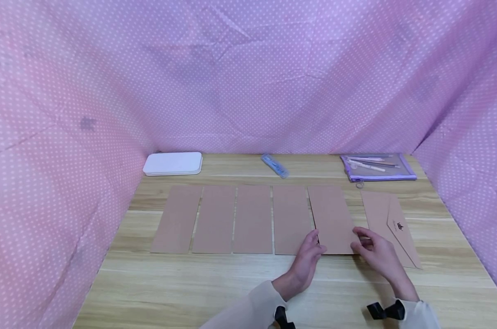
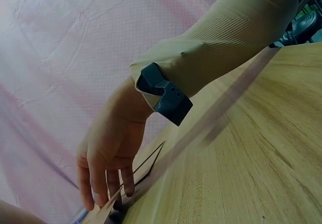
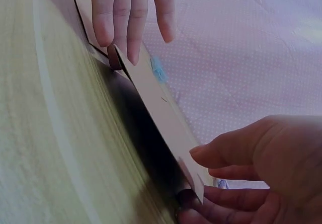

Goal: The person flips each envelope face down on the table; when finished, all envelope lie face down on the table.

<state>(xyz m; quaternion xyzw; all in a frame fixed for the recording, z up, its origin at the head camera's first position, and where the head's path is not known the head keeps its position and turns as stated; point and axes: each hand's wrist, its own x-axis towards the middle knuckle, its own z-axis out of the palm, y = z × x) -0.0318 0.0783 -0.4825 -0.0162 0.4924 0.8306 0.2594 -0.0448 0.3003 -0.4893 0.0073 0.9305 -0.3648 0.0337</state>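
Note:
A plain brown kraft envelope, fifth in a row from the left, lies between my two hands. My right hand pinches its near right edge, thumb on top and fingers beneath, as the right wrist view shows. There the envelope is raised at a slant, with dark shadow under it. At its near left corner my left hand touches the edge with fairly straight fingers. To the right lies another kraft envelope, its pointed flap up with a dark crown print.
Several brown envelopes lie side by side to the left. Along the back stand a white case, a small blue packaged item and a purple-edged mesh pouch with pens. Pink dotted cloth hangs round the wooden table.

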